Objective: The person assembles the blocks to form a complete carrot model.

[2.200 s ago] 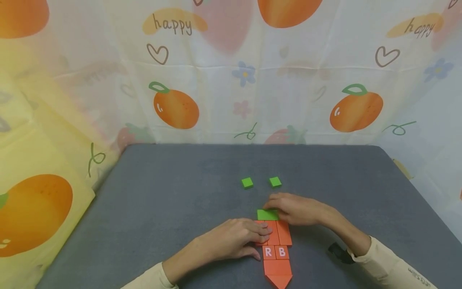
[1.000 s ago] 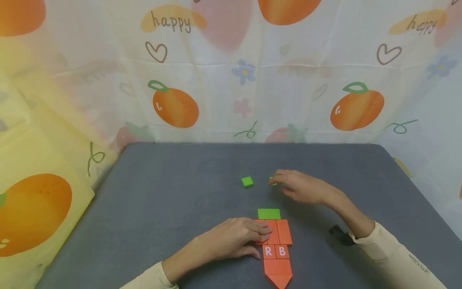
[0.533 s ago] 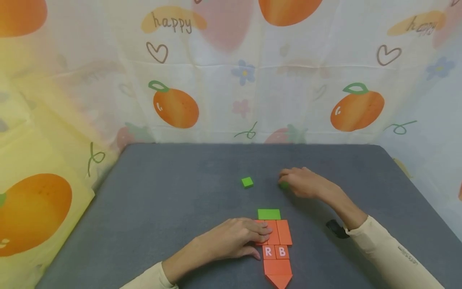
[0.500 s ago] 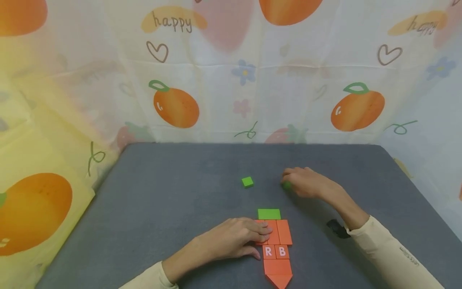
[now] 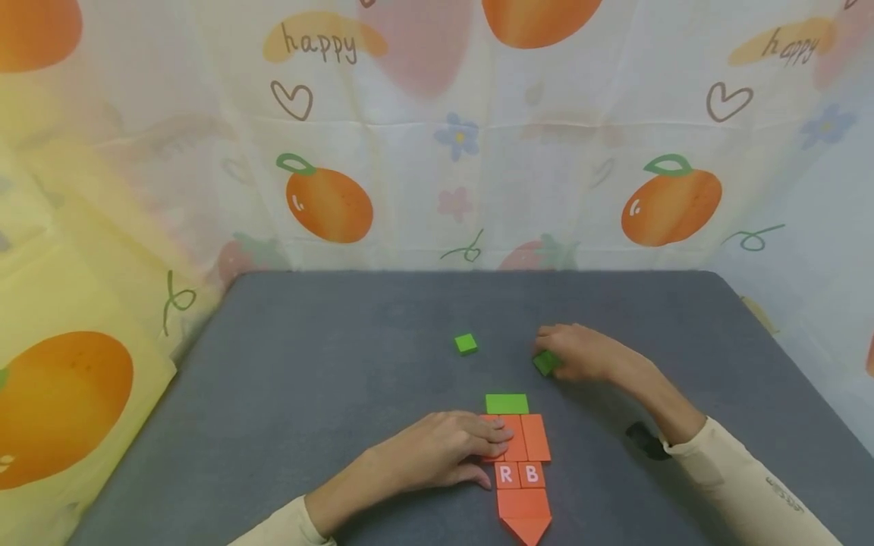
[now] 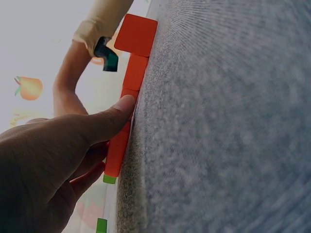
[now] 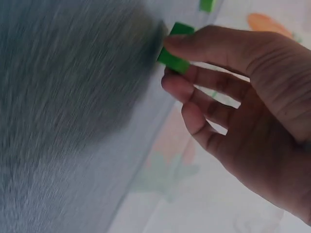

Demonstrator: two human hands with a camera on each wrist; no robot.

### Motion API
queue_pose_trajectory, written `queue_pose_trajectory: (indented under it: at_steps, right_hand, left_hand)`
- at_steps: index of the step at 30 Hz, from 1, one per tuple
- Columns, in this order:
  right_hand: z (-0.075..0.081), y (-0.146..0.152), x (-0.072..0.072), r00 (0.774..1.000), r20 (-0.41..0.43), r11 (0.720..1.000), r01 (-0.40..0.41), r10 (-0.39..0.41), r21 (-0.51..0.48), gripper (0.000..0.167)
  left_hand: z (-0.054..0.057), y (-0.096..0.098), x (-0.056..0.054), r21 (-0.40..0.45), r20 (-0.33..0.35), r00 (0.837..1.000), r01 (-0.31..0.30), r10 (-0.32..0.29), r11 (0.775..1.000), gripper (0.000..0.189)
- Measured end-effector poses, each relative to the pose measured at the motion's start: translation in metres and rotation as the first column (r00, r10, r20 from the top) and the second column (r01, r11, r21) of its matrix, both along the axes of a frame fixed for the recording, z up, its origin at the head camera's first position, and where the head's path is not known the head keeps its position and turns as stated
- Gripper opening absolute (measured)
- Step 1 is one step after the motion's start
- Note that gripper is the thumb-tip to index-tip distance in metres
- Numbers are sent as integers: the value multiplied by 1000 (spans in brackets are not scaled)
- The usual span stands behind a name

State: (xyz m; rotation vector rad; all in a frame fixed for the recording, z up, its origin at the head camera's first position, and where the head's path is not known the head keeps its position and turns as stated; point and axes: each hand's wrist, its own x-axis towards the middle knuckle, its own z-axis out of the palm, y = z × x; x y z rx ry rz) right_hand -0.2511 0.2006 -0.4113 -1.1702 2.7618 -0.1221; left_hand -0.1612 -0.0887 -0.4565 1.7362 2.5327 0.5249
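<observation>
In the head view, several flat orange blocks (image 5: pixel 523 503) lie together in a column with a pointed near end, two of them lettered R and B. A green rectangular block (image 5: pixel 507 403) lies against their far end. My left hand (image 5: pixel 437 453) rests its fingers on the left part of the wider orange row, and its thumb lies beside the R block. My right hand (image 5: pixel 580 353), beyond the column and to the right, pinches a small green square block (image 7: pixel 175 47) between thumb and fingertips; the right wrist view shows this grip closely.
Another green square block (image 5: pixel 466 344) lies alone farther back on the grey table (image 5: pixel 328 341). A fruit-print curtain (image 5: pixel 410 152) hangs behind the table's far edge. A small black device (image 5: pixel 645 440) shows under the right sleeve.
My right hand has left the green rectangular block, reached to the right-hand green square block and picked it up. It now holds that block slightly nearer. My left hand has stayed put.
</observation>
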Motion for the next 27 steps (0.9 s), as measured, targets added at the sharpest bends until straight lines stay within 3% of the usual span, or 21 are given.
queue_pose_trajectory:
  at_steps: [9, 17, 27]
  right_hand:
    - [0, -16, 21, 995, 38, 995, -94, 95, -16, 34]
    - [-3, -17, 23, 991, 51, 992, -124, 125, -31, 31]
    - [3, -17, 24, 992, 70, 994, -106, 108, -23, 33]
  left_hand:
    - [-2, 0, -1, -2, -6, 1000, -1, 1, 1000, 51]
    - [-2, 0, -1, -2, -9, 1000, 4, -4, 1000, 51]
    - [-1, 0, -1, -1, -3, 1000, 0, 0, 1000, 52]
